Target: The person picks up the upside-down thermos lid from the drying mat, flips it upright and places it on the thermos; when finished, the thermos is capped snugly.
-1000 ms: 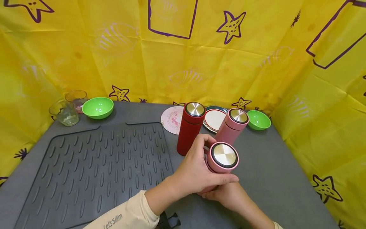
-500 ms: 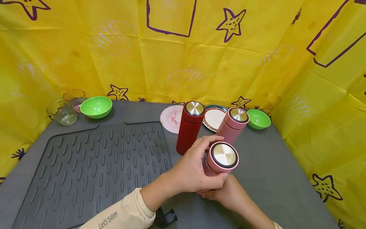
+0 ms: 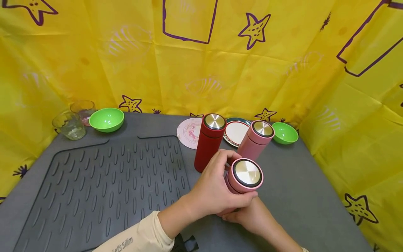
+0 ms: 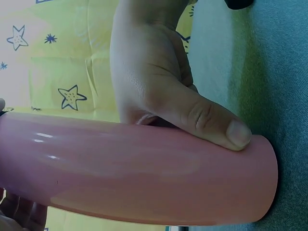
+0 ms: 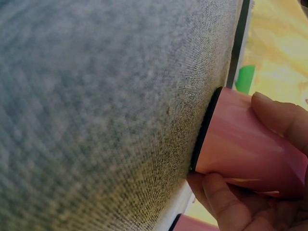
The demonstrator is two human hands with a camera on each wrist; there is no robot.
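Observation:
A pink thermos (image 3: 247,173) with a steel-topped lid stands in front of me, seen almost from above. My left hand (image 3: 212,192) grips it near the top, thumb on the near side and fingers around the far side. Lower down, my right hand (image 3: 252,217) holds the same thermos close to its base. The left wrist view shows the pink body (image 4: 144,168) with the right thumb (image 4: 207,120) pressed along it. In the right wrist view its black-rimmed base (image 5: 206,132) meets or nearly meets the grey surface; I cannot tell which.
Just behind stand a red thermos (image 3: 209,143) and another pink thermos (image 3: 255,140). Plates (image 3: 237,131) and a pink round mat (image 3: 190,133) lie further back. Green bowls (image 3: 107,119) and glasses (image 3: 73,126) line the rear. A ridged grey mat (image 3: 110,185) covers the left.
My left fingers and thumb have shifted slightly around the upper thermos, one way and then partly back. The right hand and the other things keep their places.

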